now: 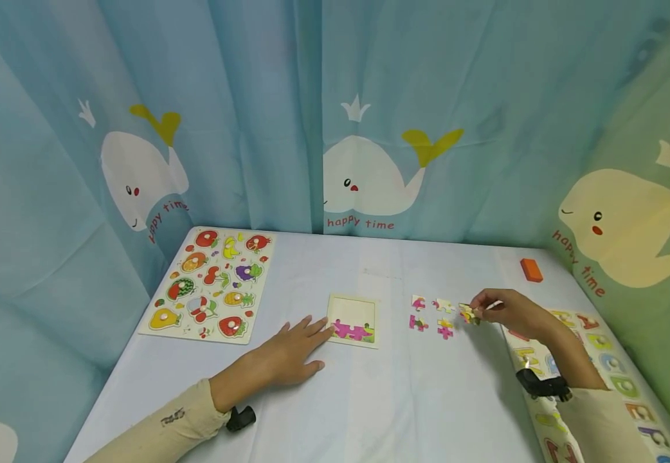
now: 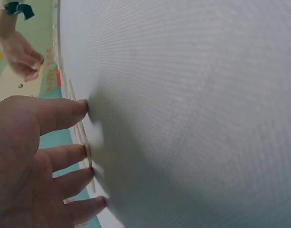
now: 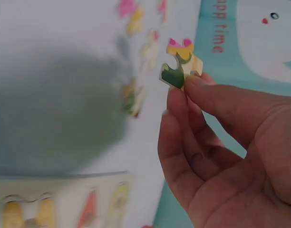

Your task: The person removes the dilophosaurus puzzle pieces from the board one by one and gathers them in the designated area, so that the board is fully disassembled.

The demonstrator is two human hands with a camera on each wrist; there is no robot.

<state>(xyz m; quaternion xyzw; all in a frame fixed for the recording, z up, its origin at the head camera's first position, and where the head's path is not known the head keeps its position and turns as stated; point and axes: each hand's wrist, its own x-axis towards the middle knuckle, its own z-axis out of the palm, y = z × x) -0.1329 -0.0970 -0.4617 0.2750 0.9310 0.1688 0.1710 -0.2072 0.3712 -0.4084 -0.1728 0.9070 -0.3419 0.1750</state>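
My right hand (image 1: 503,310) pinches a jigsaw piece (image 3: 183,69) between thumb and fingertips, lifted off the table. The piece is green, yellow, cream and pink. Below it, another jigsaw piece (image 3: 132,99) lies on the table, blurred. Several loose pieces, among them a pink one (image 1: 418,323), lie left of that hand. A square puzzle tray (image 1: 353,305) has pink joined pieces (image 1: 351,331) along its near side. My left hand (image 1: 294,354) lies palm down with fingers spread, fingertips at the tray's left edge. In the left wrist view its fingers are fairly straight.
On the left lies a fruit peg board (image 1: 260,289). A letter peg board (image 1: 534,386) lies under the right forearm along the right side. An orange block (image 1: 532,270) sits at the back right. Blue whale-print curtains (image 1: 254,161) hang behind the white table (image 1: 370,411).
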